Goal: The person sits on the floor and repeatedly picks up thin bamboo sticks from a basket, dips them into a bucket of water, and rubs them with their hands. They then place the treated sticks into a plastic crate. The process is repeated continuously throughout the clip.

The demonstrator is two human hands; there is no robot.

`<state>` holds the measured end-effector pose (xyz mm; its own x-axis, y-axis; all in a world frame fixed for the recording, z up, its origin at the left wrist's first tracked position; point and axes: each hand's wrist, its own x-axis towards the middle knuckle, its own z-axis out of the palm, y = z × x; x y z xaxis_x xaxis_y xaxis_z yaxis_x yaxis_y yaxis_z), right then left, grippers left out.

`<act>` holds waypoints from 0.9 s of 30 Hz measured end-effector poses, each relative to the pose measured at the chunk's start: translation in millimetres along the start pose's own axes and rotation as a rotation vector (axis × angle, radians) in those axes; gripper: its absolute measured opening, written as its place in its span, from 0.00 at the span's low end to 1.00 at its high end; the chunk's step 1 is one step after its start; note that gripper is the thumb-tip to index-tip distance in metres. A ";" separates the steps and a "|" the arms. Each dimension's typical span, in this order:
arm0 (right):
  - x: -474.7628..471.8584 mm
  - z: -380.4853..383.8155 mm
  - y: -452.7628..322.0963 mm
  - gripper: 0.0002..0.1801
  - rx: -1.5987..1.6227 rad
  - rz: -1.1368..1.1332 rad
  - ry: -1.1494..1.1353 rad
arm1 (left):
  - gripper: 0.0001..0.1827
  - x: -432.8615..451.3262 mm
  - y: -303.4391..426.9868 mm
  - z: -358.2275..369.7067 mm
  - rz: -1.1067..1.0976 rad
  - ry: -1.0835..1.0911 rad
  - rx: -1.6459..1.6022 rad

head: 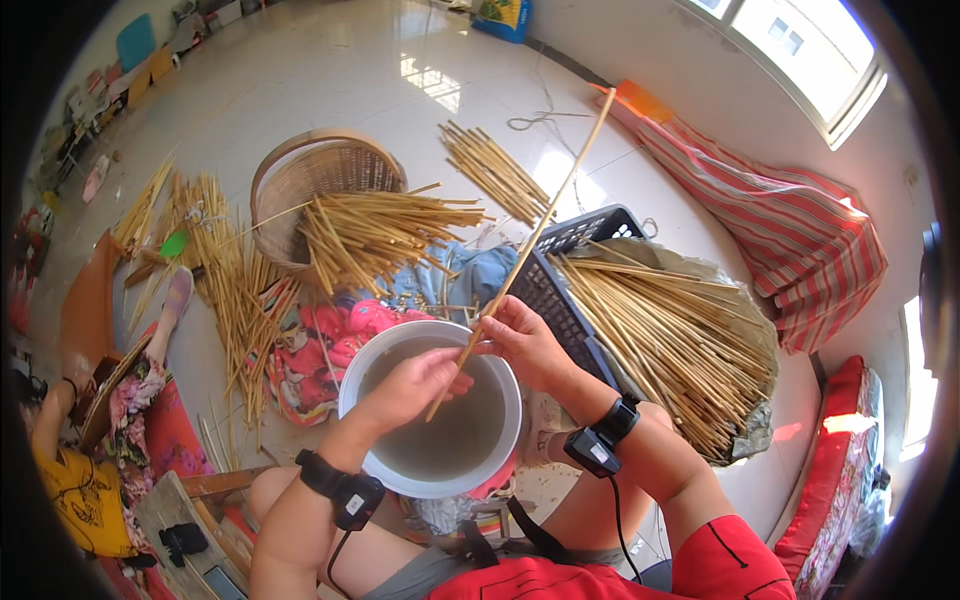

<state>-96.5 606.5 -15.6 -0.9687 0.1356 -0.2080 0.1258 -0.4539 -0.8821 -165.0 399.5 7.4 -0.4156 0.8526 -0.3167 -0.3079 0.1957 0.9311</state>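
Note:
A long, thin yellow-brown plant stick point(548, 210) slants over a white bucket point(514, 397) of cloudy water. My right hand point(521, 341) pinches it above the bucket's far right rim. My left hand point(421, 381) is over the water against the stick's lower part, fingers partly curled; whether it grips the stick I cannot tell. The stick's lower end points down over the water. Beyond the bucket, a wicker basket point(289, 161) lies with a bundle of short sticks point(375, 232) at its mouth. Many longer sticks point(660, 337) rest on a plastic sheet by a dark plastic crate point(574, 322).
Pink patterned cloth point(307, 367) and blue denim point(480, 270) lie around the bucket. More sticks point(232, 300) spread on the floor at left, near another seated person point(82, 495). A wooden bench point(180, 525) stands at my left; a striped cloth bundle point(795, 232) lies by the wall.

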 end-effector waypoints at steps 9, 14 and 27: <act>24.4 -8.6 -14.7 0.17 -0.427 -0.146 0.298 | 0.11 5.8 -88.5 -24.9 -0.141 0.050 0.304; 30.1 -50.9 -41.7 0.14 -0.425 -0.271 0.545 | 0.12 16.5 -137.7 -46.4 -0.170 0.039 0.873; 1.9 -5.6 27.9 0.09 -0.756 0.055 0.172 | 0.15 62.4 -140.2 -15.1 -0.007 0.126 0.623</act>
<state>-93.6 599.0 -43.0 -0.9178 0.2932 -0.2676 0.3441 0.2516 -0.9046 -160.6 418.0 -145.7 -0.5245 0.7941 -0.3071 0.2287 0.4789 0.8476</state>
